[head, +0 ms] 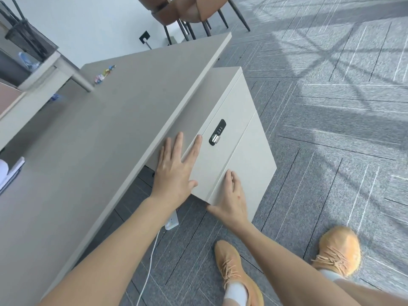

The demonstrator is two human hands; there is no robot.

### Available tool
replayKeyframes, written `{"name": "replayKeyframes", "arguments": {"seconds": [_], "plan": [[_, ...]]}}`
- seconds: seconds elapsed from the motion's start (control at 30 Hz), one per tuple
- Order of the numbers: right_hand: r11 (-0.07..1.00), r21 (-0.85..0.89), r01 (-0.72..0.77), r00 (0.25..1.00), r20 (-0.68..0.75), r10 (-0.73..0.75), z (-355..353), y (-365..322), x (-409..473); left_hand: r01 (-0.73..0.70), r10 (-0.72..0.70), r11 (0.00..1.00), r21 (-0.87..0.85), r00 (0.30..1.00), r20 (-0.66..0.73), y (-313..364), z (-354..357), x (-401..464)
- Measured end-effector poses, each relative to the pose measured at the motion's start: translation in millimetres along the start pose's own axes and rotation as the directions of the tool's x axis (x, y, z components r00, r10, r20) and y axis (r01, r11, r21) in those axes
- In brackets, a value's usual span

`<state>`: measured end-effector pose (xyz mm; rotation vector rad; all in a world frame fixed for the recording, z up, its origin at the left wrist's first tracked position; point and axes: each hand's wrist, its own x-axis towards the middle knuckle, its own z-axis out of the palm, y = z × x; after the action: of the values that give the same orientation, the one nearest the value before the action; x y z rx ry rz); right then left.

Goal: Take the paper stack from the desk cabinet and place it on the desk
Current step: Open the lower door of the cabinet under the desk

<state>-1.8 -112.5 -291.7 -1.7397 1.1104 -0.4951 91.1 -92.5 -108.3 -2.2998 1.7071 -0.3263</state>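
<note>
A pale grey desk cabinet (247, 155) stands under the right end of the grey desk (92, 138). Its upper drawer front carries a black combination lock (217, 132). My left hand (176, 171) lies flat with spread fingers on the upper drawer front, near the desk edge. My right hand (231, 197) curls its fingers over the top edge of the lower drawer front at the cabinet's near corner. Both drawers look closed. No paper stack shows inside the cabinet.
Small colourful clips (104, 72) lie at the desk's far end. White papers (8, 173) sit at the left edge. A white power strip (172, 220) with its cable lies on the carpet under the desk. Brown chairs (187, 12) stand behind. My orange shoes (234, 268) are near the cabinet.
</note>
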Motion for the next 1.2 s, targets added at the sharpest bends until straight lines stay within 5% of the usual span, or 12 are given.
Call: {"name": "replayKeyframes", "arguments": {"seconds": [0.3, 0.7, 0.93, 1.2], "plan": [[0.987, -0.041, 0.155, 0.987, 0.044, -0.153, -66.3, 38.7, -34.8, 0.016, -0.016, 1.000, -0.008, 0.999, 0.043, 4.6, -11.0, -2.2], [0.998, -0.028, 0.054, 0.994, -0.093, -0.057, -206.3, 89.7, -50.7, 0.064, -0.062, 0.998, -0.014, 0.994, 0.092, 9.7, -18.1, -4.7], [0.932, -0.328, -0.151, 0.953, -0.300, 0.049, -273.2, 91.6, -17.8, 0.072, -0.071, 0.997, -0.023, 0.995, 0.076, 9.9, -15.8, -4.9], [0.721, -0.611, -0.327, 0.934, -0.328, 0.145, -285.4, 88.8, 29.9, 0.075, -0.074, 0.997, -0.020, 0.996, 0.049, 10.5, -13.9, -4.3]]}}
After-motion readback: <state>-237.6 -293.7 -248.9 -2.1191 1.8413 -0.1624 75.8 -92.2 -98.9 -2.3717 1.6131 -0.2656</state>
